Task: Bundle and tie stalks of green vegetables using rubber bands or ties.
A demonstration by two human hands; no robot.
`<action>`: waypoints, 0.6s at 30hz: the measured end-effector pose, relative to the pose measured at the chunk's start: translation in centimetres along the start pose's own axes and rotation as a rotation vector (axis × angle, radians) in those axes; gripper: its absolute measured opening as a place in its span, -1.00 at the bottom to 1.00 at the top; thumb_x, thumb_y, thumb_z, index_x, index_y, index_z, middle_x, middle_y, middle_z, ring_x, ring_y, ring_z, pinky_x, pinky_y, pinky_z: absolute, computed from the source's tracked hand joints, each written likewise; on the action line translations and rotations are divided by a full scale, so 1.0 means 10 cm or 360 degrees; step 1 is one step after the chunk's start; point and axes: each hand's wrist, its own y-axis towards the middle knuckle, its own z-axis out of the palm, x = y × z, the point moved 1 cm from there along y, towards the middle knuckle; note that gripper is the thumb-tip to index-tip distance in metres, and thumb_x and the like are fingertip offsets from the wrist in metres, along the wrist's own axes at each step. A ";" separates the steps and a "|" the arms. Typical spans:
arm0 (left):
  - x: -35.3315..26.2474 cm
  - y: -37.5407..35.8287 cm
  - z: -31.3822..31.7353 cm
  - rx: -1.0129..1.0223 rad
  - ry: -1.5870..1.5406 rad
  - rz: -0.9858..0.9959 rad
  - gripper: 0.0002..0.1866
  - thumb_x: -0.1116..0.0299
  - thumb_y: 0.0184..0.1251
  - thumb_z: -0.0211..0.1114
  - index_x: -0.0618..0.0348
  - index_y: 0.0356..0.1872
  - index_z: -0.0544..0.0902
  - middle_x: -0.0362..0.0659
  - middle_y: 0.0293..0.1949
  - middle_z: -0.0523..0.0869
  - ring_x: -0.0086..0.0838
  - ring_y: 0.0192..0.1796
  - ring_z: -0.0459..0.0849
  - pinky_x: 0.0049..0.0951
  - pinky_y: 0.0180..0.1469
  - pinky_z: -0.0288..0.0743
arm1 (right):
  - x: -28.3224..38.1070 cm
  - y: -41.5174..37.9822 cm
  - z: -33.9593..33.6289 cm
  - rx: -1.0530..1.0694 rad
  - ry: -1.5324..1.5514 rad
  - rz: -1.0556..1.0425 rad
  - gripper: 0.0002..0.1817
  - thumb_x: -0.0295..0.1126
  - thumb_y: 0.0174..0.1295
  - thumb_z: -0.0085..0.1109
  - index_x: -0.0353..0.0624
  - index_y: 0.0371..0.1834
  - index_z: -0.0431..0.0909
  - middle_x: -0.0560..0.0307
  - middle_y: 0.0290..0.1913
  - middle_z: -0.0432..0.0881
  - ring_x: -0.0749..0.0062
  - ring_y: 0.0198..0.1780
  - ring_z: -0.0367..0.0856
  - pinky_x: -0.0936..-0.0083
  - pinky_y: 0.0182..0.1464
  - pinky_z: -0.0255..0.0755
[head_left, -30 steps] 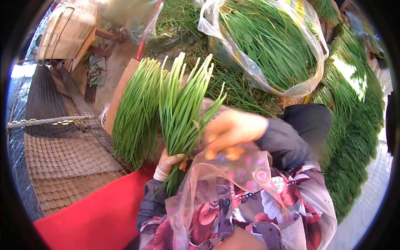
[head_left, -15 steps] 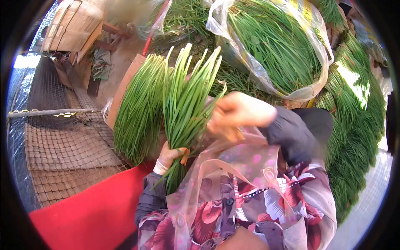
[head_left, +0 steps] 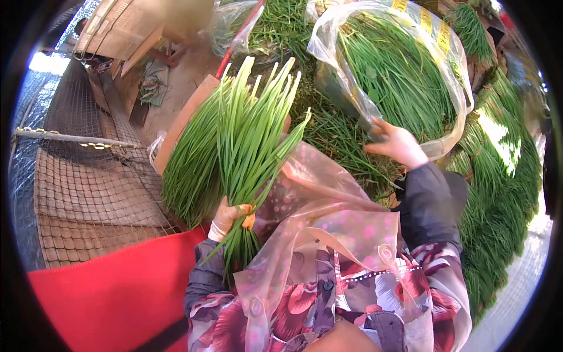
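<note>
My left hand (head_left: 227,219) is wrapped round the lower part of a bunch of garlic chives (head_left: 249,126), with an orange covering showing on the finger and thumb. The pale stem ends point up and away from me, and the leaf tips hang below the fist. At the near rim of a clear plastic bag (head_left: 352,88), my right hand (head_left: 400,145) is open, thumb and fingers apart. Long loose chives (head_left: 404,76) fill that bag. Beside the held bunch, a pile of chives (head_left: 190,170) lies against a board (head_left: 185,120).
Bundled chives (head_left: 492,234) are stacked along the right side. Trimmings and loose leaves (head_left: 346,146) cover the ground beyond my lap. A red cloth (head_left: 117,293) lies at lower left, near netting (head_left: 99,205) and a pole (head_left: 82,138). A wooden box (head_left: 117,29) stands at back left.
My right hand has moved away from the held bunch, right and forward to the bag's rim, and its fingers have spread. My left hand keeps its grip, shifted slightly left.
</note>
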 end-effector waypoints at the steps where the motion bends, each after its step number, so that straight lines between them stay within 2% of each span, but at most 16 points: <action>1: -0.01 -0.01 0.06 -0.0060 0.0023 0.0000 -0.58 0.40 0.03 0.40 0.32 -0.08 0.48 -0.11 -0.58 0.51 -0.44 -0.72 0.44 -0.37 -0.62 0.38 | 0.10 0.17 0.14 -0.0002 0.0121 -0.0133 -0.06 -0.15 0.00 0.44 -0.20 0.44 0.16 -0.10 0.22 0.53 0.29 0.05 0.64 0.46 0.10 0.48; 2: -0.03 -0.02 0.13 -0.0045 0.0033 -0.0041 -0.56 0.45 0.00 0.39 0.32 -0.06 0.49 -0.09 -0.55 0.54 -0.42 -0.70 0.48 -0.40 -0.61 0.41 | 0.14 0.35 0.29 -0.0177 -0.0110 -0.0386 -0.13 -0.36 0.08 0.38 -0.22 0.46 0.12 -0.07 0.19 0.54 0.48 -0.16 0.63 0.56 -0.09 0.51; 3: -0.05 -0.02 0.20 -0.0046 0.0036 -0.0020 -0.56 0.45 0.00 0.39 0.32 -0.06 0.49 -0.09 -0.55 0.54 -0.42 -0.70 0.48 -0.40 -0.61 0.41 | 0.10 0.54 0.47 -0.0234 -0.0304 -0.0755 -0.25 -0.33 0.12 0.35 -0.27 0.37 0.25 -0.03 0.07 0.61 0.50 -0.19 0.62 0.55 -0.11 0.50; 4: -0.08 -0.02 0.27 -0.0073 0.0130 -0.0076 -0.59 0.51 0.01 0.37 0.33 -0.05 0.50 -0.09 -0.49 0.59 -0.42 -0.67 0.51 -0.42 -0.58 0.44 | 0.39 0.44 0.65 0.0170 0.0082 -0.0465 -0.47 -0.30 0.15 0.30 -0.32 0.17 0.47 0.03 -0.12 0.68 0.50 -0.21 0.62 0.52 -0.10 0.50; 5: -0.11 -0.02 0.33 -0.0105 0.0222 -0.0131 -0.60 0.57 0.03 0.34 0.33 -0.04 0.52 -0.08 -0.43 0.63 -0.42 -0.63 0.55 -0.45 -0.55 0.47 | 0.57 0.25 0.76 0.0462 0.0178 -0.0406 -0.64 -0.31 0.17 0.27 -0.34 -0.04 0.60 0.10 -0.28 0.71 0.46 -0.29 0.62 0.49 -0.12 0.52; 6: -0.15 -0.01 0.37 -0.0101 0.0273 -0.0120 -0.62 0.56 0.05 0.37 0.33 -0.05 0.53 -0.07 -0.42 0.64 -0.44 -0.62 0.56 -0.48 -0.56 0.46 | 0.79 0.03 0.77 0.0680 -0.0001 -0.0595 -0.73 -0.34 0.19 0.23 -0.32 -0.15 0.65 0.11 -0.37 0.71 0.46 -0.38 0.62 0.50 -0.20 0.53; 7: -0.16 0.03 0.37 -0.0112 0.0257 -0.0086 -0.62 0.56 0.05 0.37 0.33 -0.05 0.53 -0.07 -0.42 0.64 -0.44 -0.62 0.56 -0.48 -0.56 0.46 | 0.97 -0.21 0.66 0.1027 0.0305 -0.0386 -0.76 -0.35 0.23 0.20 -0.32 -0.21 0.68 0.09 -0.43 0.70 0.48 -0.45 0.63 0.54 -0.29 0.52; 8: -0.16 0.06 0.35 -0.0049 0.0243 -0.0012 -0.63 0.55 0.06 0.38 0.32 -0.06 0.54 -0.07 -0.41 0.65 -0.45 -0.61 0.56 -0.48 -0.56 0.46 | 0.90 -0.32 0.50 0.1142 0.0388 -0.0414 -0.78 -0.37 0.22 0.20 -0.32 -0.24 0.69 0.06 -0.45 0.69 0.51 -0.47 0.64 0.57 -0.33 0.51; 9: -0.13 0.07 0.34 0.0015 0.0232 0.0044 -0.63 0.53 0.07 0.38 0.32 -0.06 0.55 -0.07 -0.40 0.65 -0.46 -0.60 0.56 -0.49 -0.56 0.45 | 0.45 -0.26 0.31 0.1214 0.0711 -0.0005 -0.73 -0.40 0.20 0.20 -0.34 -0.09 0.64 0.03 -0.45 0.70 0.44 -0.52 0.64 0.55 -0.35 0.52; 10: -0.11 0.11 0.33 -0.0035 0.0298 0.0010 -0.58 0.49 0.02 0.44 0.31 -0.06 0.54 -0.07 -0.41 0.66 -0.45 -0.59 0.58 -0.49 -0.57 0.45 | -0.03 -0.11 0.38 0.0894 0.1493 0.0113 -0.53 -0.40 0.20 0.24 -0.39 0.16 0.48 0.05 -0.14 0.71 0.45 -0.21 0.69 0.48 -0.07 0.55; 11: -0.10 0.12 0.35 -0.0028 0.0288 0.0033 -0.58 0.49 0.02 0.44 0.31 -0.06 0.54 -0.07 -0.41 0.66 -0.45 -0.59 0.58 -0.49 -0.57 0.45 | -0.07 -0.02 0.41 0.0516 0.0759 0.0294 -0.24 -0.24 0.18 0.31 -0.34 0.39 0.21 -0.08 0.09 0.60 0.32 0.04 0.62 0.34 0.07 0.51; 13: -0.12 0.17 0.45 0.0027 0.0326 0.0103 -0.60 0.55 0.02 0.42 0.32 -0.07 0.55 -0.09 -0.40 0.66 -0.47 -0.57 0.58 -0.50 -0.57 0.44 | -0.73 0.17 0.62 0.0646 0.0637 0.0436 0.04 0.00 0.11 0.36 -0.26 0.50 -0.07 -0.15 0.29 0.41 0.18 0.24 0.47 0.19 0.22 0.38; 14: -0.15 0.17 0.53 0.0057 0.0403 0.0066 -0.56 0.59 0.08 0.37 0.23 0.05 0.54 -0.19 -0.30 0.69 -0.57 -0.47 0.59 -0.52 -0.42 0.50 | -0.48 0.09 0.74 0.0913 0.1244 0.0207 0.22 0.19 0.02 0.36 -0.19 0.54 -0.24 -0.14 0.43 0.19 0.09 0.35 0.33 0.12 0.31 0.25; 15: -0.11 0.21 0.59 0.0079 0.0396 0.0079 -0.56 0.59 0.08 0.37 0.23 0.05 0.54 -0.19 -0.30 0.69 -0.57 -0.47 0.59 -0.52 -0.42 0.50 | -0.50 0.17 0.94 0.0961 0.1545 -0.0078 0.25 0.29 -0.01 0.30 -0.17 0.54 -0.25 -0.09 0.45 0.17 0.05 0.37 0.28 0.13 0.37 0.17; 17: 0.06 0.32 0.67 -0.0048 0.0625 0.0497 -0.43 0.59 0.10 0.35 0.16 0.21 0.45 -0.27 -0.30 0.69 -0.58 -0.38 0.61 -0.51 -0.31 0.54 | -0.03 0.20 1.17 0.1007 0.1957 -0.0441 0.24 0.37 -0.09 0.27 -0.16 0.52 -0.09 -0.04 0.43 0.23 0.08 0.40 0.25 0.14 0.38 0.17; 18: 0.09 0.38 0.71 -0.0117 0.0892 0.0718 -0.21 0.53 0.09 0.36 0.08 0.40 0.23 -0.18 -0.24 0.71 -0.39 -0.26 0.70 -0.40 -0.19 0.57 | 0.04 0.19 1.20 0.0993 0.1945 -0.0447 0.24 0.37 -0.09 0.27 -0.16 0.52 -0.09 -0.04 0.43 0.23 0.08 0.40 0.25 0.14 0.38 0.17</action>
